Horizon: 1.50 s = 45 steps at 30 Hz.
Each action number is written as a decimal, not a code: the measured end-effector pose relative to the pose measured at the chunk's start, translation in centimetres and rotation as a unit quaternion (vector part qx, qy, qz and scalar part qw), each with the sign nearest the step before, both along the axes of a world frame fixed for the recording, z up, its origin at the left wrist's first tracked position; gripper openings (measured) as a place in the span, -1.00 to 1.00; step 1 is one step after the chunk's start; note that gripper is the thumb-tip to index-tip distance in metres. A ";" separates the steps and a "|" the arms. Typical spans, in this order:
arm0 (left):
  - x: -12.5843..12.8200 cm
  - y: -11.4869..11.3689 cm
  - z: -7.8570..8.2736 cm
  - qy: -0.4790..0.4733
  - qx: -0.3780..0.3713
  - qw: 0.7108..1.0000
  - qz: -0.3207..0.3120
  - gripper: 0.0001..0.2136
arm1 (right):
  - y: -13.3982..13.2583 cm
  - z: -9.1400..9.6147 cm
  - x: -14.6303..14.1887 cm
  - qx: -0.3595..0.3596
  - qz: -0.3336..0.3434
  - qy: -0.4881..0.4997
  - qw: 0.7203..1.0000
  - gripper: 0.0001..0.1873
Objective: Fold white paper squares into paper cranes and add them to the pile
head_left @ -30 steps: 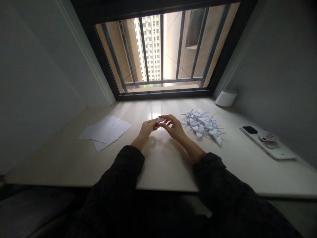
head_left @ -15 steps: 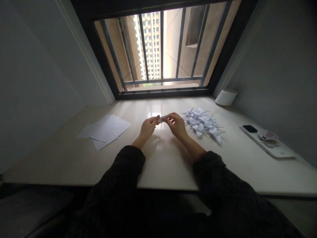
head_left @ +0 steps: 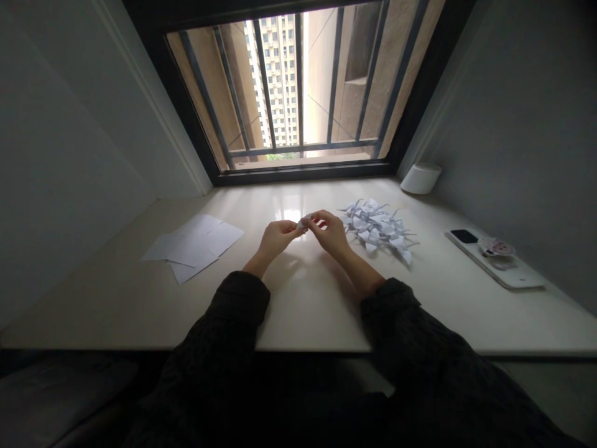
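Above the middle of the white sill, a small folded piece of white paper [head_left: 302,223] is pinched between my two hands. My left hand [head_left: 276,238] grips its near-left side with thumb and fingers closed. From the right, my right hand [head_left: 330,231] pinches it between thumb and forefinger, the other fingers curled. The fingertips hide most of the paper, so its exact shape cannot be made out. Just right of my right hand lies a heap of folded white paper cranes [head_left: 377,229]. Several flat white paper sheets [head_left: 193,242] overlap to the left of my hands.
At the right lies a white phone [head_left: 497,261] with a round grip on its back. A white cylindrical object [head_left: 421,179] stands in the far right corner by the wall. Behind the sill [head_left: 308,311] is a dark-framed window [head_left: 298,177] with bars outside.
My left fingers have shifted in closer to the right fingertips around the folded paper, and less of it shows. The whole view has moved slightly.
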<state>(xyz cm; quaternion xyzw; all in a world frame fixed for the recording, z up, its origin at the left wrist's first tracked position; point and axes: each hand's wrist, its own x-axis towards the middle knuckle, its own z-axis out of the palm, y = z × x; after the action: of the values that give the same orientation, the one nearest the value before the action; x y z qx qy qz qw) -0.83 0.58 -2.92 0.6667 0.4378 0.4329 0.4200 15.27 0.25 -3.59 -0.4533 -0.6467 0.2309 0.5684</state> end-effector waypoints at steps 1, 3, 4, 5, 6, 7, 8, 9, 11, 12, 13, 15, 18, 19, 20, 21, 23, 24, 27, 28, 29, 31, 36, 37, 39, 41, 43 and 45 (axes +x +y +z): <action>-0.1 0.0 0.1 0.007 -0.002 1.000 -0.011 -0.67 | 0.0 0.0 0.0 0.002 0.000 -0.008 1.000 -0.76; -0.3 -0.1 0.4 0.025 -0.007 0.999 -0.032 -0.67 | -0.1 0.1 0.1 0.006 0.001 -0.030 1.000 -0.78; -0.4 -0.1 0.6 0.032 -0.010 0.999 -0.039 -0.67 | -0.1 0.1 0.1 0.010 0.002 -0.043 0.999 -0.80; -0.5 -0.2 0.7 0.040 -0.013 0.998 -0.044 -0.68 | -0.1 0.1 0.1 0.014 0.003 -0.055 0.998 -0.81; -0.5 -0.2 0.9 0.049 -0.016 0.998 -0.045 -0.68 | -0.1 0.2 0.2 0.017 0.003 -0.065 0.998 -0.82; -0.6 -0.2 0.9 0.056 -0.017 0.997 -0.043 -0.68 | -0.2 0.2 0.2 0.018 0.004 -0.074 0.997 -0.82; -0.6 -0.2 0.9 0.062 -0.018 0.997 -0.039 -0.68 | -0.2 0.2 0.2 0.019 0.004 -0.078 0.997 -0.82; -0.6 -0.1 0.9 0.065 -0.020 0.997 -0.034 -0.69 | -0.2 0.3 0.2 0.017 0.003 -0.078 0.997 -0.82; -0.6 0.0 0.8 0.061 -0.031 0.997 -0.021 -0.69 | -0.3 0.4 0.2 0.003 0.001 -0.060 0.998 -0.82; -0.5 0.0 0.8 0.053 -0.039 0.998 -0.013 -0.69 | -0.3 0.5 0.2 -0.007 0.001 -0.042 0.999 -0.81; -0.4 0.0 0.7 0.043 -0.049 0.998 -0.005 -0.69 | -0.3 0.6 0.2 -0.018 0.002 -0.021 1.000 -0.80; -0.3 0.0 0.7 0.019 -0.069 0.997 0.007 -0.67 | -0.3 0.7 0.3 -0.033 0.002 0.018 0.999 -0.77; -0.3 -0.1 0.7 -0.007 -0.087 0.996 0.018 -0.63 | -0.3 0.8 0.4 -0.031 -0.004 0.045 0.999 -0.76; -0.2 -0.1 0.7 -0.015 -0.090 0.996 0.019 -0.63 | -0.3 0.8 0.4 -0.027 -0.005 0.046 0.999 -0.77; -0.2 -0.2 0.7 -0.022 -0.091 0.995 0.022 -0.63 | -0.3 0.8 0.3 -0.022 -0.004 0.044 0.999 -0.78; -0.2 -0.2 0.7 -0.029 -0.092 0.995 0.025 -0.63 | -0.3 0.8 0.3 -0.017 -0.004 0.039 0.999 -0.79; -0.1 -0.2 0.7 -0.036 -0.090 0.995 0.033 -0.64 | -0.4 0.8 0.2 -0.005 -0.003 0.024 1.000 -0.81; -0.1 -0.3 0.7 -0.037 -0.088 0.995 0.035 -0.64 | -0.5 0.8 0.1 0.000 -0.004 0.017 1.000 -0.82; 0.1 -0.3 0.8 -0.035 -0.082 0.996 0.028 -0.63 | -0.5 0.8 0.0 -0.005 -0.003 0.016 1.000 -0.82; 0.1 -0.4 0.8 -0.033 -0.081 0.996 0.023 -0.63 | -0.4 0.7 0.0 -0.012 0.001 0.022 1.000 -0.81; 0.1 -0.4 0.9 -0.031 -0.080 0.996 0.020 -0.62 | -0.4 0.7 0.0 -0.018 0.005 0.028 0.999 -0.80; 0.1 -0.4 0.9 -0.026 -0.077 0.997 0.018 -0.62 | -0.2 0.6 0.0 -0.019 0.010 0.032 0.999 -0.80; 0.1 -0.3 1.0 -0.007 -0.056 0.998 0.034 -0.65 | 0.0 0.5 0.2 0.002 0.008 0.018 1.000 -0.83; 0.0 -0.3 1.0 -0.003 -0.054 0.998 0.034 -0.65 | -0.1 0.5 0.2 0.004 0.009 0.015 1.000 -0.82; 0.1 -0.3 1.0 0.005 -0.050 0.998 0.033 -0.65 | -0.1 0.6 0.3 0.006 0.011 0.006 1.000 -0.81; 0.1 -0.4 1.1 0.009 -0.043 0.998 0.034 -0.65 | -0.1 0.7 0.4 0.011 0.013 -0.008 1.000 -0.80; 0.2 -0.5 1.3 0.009 -0.038 0.999 0.034 -0.65 | -0.1 0.7 0.4 0.019 0.016 -0.018 1.000 -0.79; 0.3 -0.7 1.4 0.006 -0.037 0.999 0.031 -0.65 | -0.1 0.7 0.4 0.027 0.018 -0.025 0.999 -0.79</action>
<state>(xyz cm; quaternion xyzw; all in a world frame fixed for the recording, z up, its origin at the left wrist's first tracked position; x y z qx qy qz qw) -0.56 -0.08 -1.54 0.6394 0.4770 0.4249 0.4280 15.72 0.16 -2.93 -0.4321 -0.6746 0.2121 0.5597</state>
